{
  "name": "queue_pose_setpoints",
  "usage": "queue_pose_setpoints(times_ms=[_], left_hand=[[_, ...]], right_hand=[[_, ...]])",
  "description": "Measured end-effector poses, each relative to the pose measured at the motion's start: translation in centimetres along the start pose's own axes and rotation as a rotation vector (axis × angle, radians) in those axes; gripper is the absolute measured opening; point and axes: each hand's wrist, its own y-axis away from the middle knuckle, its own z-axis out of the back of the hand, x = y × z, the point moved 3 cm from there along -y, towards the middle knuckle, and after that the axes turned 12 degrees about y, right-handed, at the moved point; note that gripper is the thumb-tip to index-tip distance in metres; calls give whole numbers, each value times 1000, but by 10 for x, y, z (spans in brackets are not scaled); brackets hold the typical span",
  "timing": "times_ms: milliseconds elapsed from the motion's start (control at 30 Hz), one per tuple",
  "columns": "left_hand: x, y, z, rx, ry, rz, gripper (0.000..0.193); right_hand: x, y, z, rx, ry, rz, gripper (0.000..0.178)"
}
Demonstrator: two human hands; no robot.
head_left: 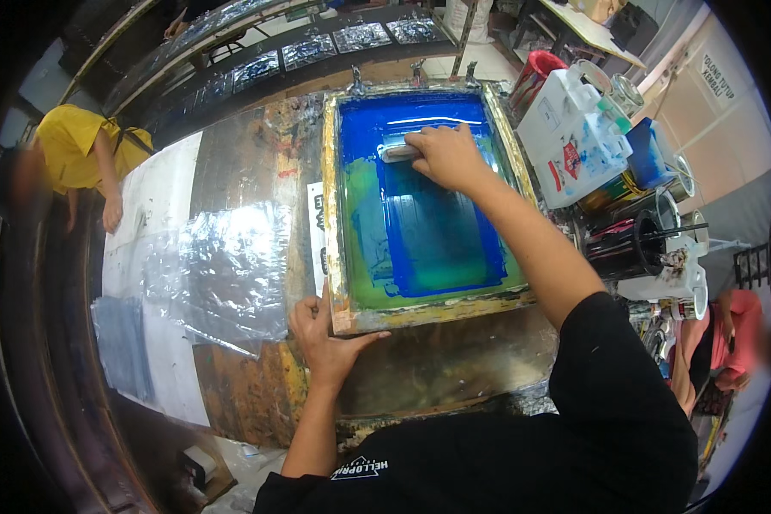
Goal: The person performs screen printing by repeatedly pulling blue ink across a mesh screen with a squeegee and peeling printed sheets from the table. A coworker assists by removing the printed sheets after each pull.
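A wooden-framed printing screen (341,248) lies on the stained worktable, with blue ink over its green-edged mesh. Near its far end, my right hand (450,158) is closed on a squeegee (394,152), whose left end shows while my fingers cover the rest. The blade's contact with the mesh is hidden. At the frame's near left corner, my left hand (325,347) has its thumb and forefinger spread along two sides, touching the wood. Beside the frame's left side, a white printed strip (317,227) sticks out. Clear plastic sheets (231,274) lie farther left.
Ink cans, a white jerrycan (565,128) and a dark ink pot (621,244) crowd the right side. Metal clamps (417,73) stand behind the screen. A rack (308,53) holds plastic pieces beyond. One person in yellow (86,146) is at left, another in pink (737,334) at right.
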Motion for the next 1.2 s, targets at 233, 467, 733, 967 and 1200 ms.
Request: queue_pose_setpoints(times_ms=[233, 467, 733, 967, 1200], left_hand=[[0, 4, -7, -163, 29, -223, 124], [-11, 4, -5, -195, 175, -180, 115], [-83, -53, 24, -336, 943, -231, 83], [-50, -53, -18, -42, -64, 170, 105], [-32, -75, -31, 75, -146, 345, 112]], right_hand=[[0, 66, 57, 34, -197, 151, 33], [66, 210, 75, -90, -114, 128, 32], [56, 191, 172, -752, 45, 3, 37], [18, 123, 230, -893, 41, 6, 57], [10, 107, 249, -900, 34, -11, 62]])
